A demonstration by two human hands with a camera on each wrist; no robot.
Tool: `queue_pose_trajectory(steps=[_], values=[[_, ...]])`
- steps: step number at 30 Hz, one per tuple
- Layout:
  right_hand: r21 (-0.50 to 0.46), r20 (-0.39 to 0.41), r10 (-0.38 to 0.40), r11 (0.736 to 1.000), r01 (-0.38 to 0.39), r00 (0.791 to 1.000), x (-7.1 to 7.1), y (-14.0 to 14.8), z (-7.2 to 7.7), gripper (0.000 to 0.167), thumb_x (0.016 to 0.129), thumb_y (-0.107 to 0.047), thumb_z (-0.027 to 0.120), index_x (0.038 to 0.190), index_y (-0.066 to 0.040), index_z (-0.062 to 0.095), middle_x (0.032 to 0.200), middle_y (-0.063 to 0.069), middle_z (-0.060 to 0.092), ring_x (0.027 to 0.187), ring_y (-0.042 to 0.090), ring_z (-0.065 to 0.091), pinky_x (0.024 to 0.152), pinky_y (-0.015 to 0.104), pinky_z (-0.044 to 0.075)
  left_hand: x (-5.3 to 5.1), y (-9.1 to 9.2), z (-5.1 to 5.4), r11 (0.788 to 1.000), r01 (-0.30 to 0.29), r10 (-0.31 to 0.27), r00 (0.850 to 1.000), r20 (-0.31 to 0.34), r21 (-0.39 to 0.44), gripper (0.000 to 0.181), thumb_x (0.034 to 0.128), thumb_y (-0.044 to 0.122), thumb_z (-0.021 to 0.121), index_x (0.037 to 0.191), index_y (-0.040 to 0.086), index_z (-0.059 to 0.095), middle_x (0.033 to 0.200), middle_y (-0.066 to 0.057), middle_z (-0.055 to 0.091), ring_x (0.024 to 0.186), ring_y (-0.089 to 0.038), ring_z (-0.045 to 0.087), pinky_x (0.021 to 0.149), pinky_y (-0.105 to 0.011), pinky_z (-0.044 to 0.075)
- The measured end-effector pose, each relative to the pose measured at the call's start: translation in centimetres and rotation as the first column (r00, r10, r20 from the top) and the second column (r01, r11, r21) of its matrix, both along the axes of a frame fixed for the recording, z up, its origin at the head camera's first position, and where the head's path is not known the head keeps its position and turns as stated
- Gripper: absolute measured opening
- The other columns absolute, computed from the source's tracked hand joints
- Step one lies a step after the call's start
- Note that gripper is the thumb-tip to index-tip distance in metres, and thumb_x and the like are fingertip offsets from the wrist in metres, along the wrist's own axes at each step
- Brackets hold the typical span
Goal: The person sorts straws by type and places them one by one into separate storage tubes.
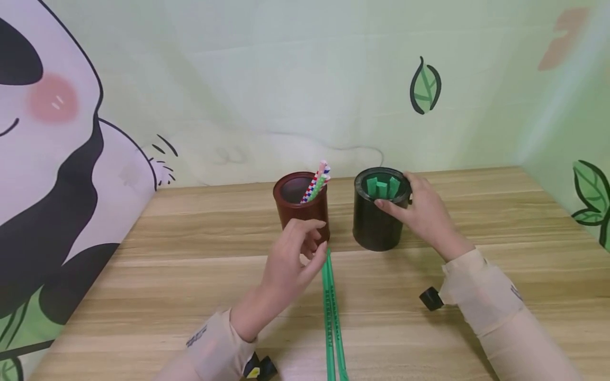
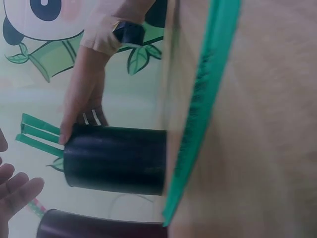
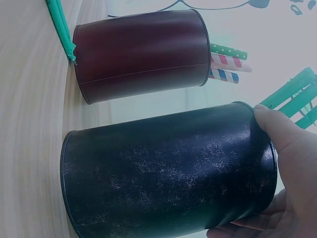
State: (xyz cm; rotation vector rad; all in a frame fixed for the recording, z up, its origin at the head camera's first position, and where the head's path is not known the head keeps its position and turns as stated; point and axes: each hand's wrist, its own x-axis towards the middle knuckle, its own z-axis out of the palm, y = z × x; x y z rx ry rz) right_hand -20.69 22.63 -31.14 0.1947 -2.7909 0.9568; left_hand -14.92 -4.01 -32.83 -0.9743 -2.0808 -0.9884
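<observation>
My right hand (image 1: pixel 431 214) grips the rim of a black cylindrical cup (image 1: pixel 378 225), thumb at the near side and fingers around the far side. Several green wrapped sticks (image 1: pixel 382 189) stand inside that cup. My left hand (image 1: pixel 290 259) hovers in front of a dark red cylindrical cup (image 1: pixel 289 210), fingers loosely bent and holding nothing. Patterned paper straws (image 3: pixel 229 63) lean out of the red cup, with dots, stripes and checks. Two long green wrapped sticks (image 1: pixel 329 312) with printed lettering lie on the table below my left hand, their far ends close to the red cup.
The wooden table (image 1: pixel 190 270) meets a pale green printed backdrop (image 1: pixel 238 95) behind the cups. A large panda picture (image 1: pixel 71 159) covers the left side, and printed leaves (image 1: pixel 425 87) mark the back. Black wrist devices (image 1: pixel 431 298) are strapped at both sleeves.
</observation>
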Motion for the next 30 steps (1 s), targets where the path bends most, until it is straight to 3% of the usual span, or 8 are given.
queue_pose_trajectory(steps=[8,10,12,16,20,25,27,30], values=[[0.004,0.018,0.003,1.000,-0.003,1.000,0.1,-0.2,0.1,0.098,0.086,-0.058,0.060,0.147,0.008,0.022,0.146,0.032,0.034,0.133,0.047,0.036,0.106,0.065,0.034,1.0,-0.5,-1.6,0.999,-0.042,0.043,0.992,0.123,-0.011,0.035,0.0813,-0.002,0.067,0.115,0.000,0.055,0.086,-0.009,0.056,0.069,-0.014,0.057,0.054,-0.015,0.050],[0.000,0.022,0.002,1.000,-0.002,1.000,0.1,-0.2,0.2,0.099,0.086,-0.059,0.059,0.148,0.008,0.022,0.146,0.032,0.034,0.133,0.047,0.036,0.106,0.065,0.034,1.2,-0.5,-1.8,0.998,-0.058,0.061,0.980,0.188,-0.020,0.035,0.0818,-0.001,0.067,0.115,0.001,0.056,0.087,-0.009,0.057,0.070,-0.014,0.057,0.054,-0.015,0.049],[-0.001,0.022,0.000,1.000,0.000,1.000,0.1,-0.2,0.2,0.098,0.086,-0.058,0.060,0.148,0.008,0.022,0.146,0.032,0.034,0.133,0.047,0.036,0.106,0.065,0.034,1.4,-0.5,-2.0,0.997,-0.072,0.078,0.960,0.269,-0.033,0.034,0.0828,0.000,0.067,0.115,0.002,0.056,0.089,-0.008,0.057,0.070,-0.013,0.057,0.055,-0.016,0.049],[-0.002,0.020,-0.003,1.000,0.003,1.000,0.1,-0.1,0.1,0.098,0.086,-0.057,0.060,0.147,0.009,0.022,0.146,0.032,0.034,0.134,0.047,0.036,0.107,0.065,0.033,1.7,-0.5,-2.2,0.994,-0.086,0.106,0.883,0.458,-0.063,0.030,0.0844,0.002,0.065,0.113,0.004,0.056,0.090,-0.006,0.058,0.070,-0.013,0.058,0.058,-0.017,0.049],[0.001,0.024,0.002,1.000,-0.002,1.000,0.0,-0.1,0.3,0.099,0.086,-0.058,0.060,0.147,0.009,0.022,0.146,0.032,0.033,0.134,0.047,0.036,0.107,0.065,0.033,1.7,-0.5,-2.9,0.996,-0.066,0.089,0.803,0.589,-0.062,0.029,0.0837,0.000,0.065,0.111,0.002,0.056,0.089,-0.007,0.059,0.072,-0.012,0.058,0.060,-0.018,0.049],[-0.004,0.015,0.005,1.000,-0.005,1.000,-0.1,0.0,0.4,0.097,0.086,-0.056,0.061,0.147,0.008,0.022,0.146,0.032,0.034,0.134,0.047,0.036,0.107,0.065,0.033,1.5,-0.5,-3.9,1.000,-0.013,0.004,0.668,0.744,0.006,0.033,0.0845,-0.001,0.062,0.116,-0.003,0.052,0.089,-0.012,0.057,0.057,-0.012,0.058,0.048,-0.022,0.051],[-0.007,0.009,0.005,1.000,-0.005,1.000,-0.1,0.0,0.3,0.095,0.086,-0.054,0.062,0.147,0.008,0.024,0.145,0.031,0.035,0.133,0.046,0.036,0.107,0.064,0.033,1.4,-0.5,-4.2,1.000,-0.001,-0.021,0.608,0.794,0.028,0.034,0.0850,-0.001,0.060,0.117,-0.004,0.050,0.087,-0.012,0.056,0.049,-0.013,0.057,0.043,-0.024,0.050],[-0.008,0.008,0.004,1.000,-0.004,1.000,0.0,-0.1,0.3,0.094,0.086,-0.053,0.062,0.146,0.009,0.025,0.144,0.032,0.036,0.132,0.046,0.037,0.106,0.064,0.034,1.2,-0.5,-4.8,0.999,0.013,-0.034,0.570,0.821,0.031,0.032,0.0846,-0.003,0.060,0.115,-0.006,0.049,0.081,-0.010,0.055,0.043,-0.014,0.057,0.042,-0.025,0.049]])
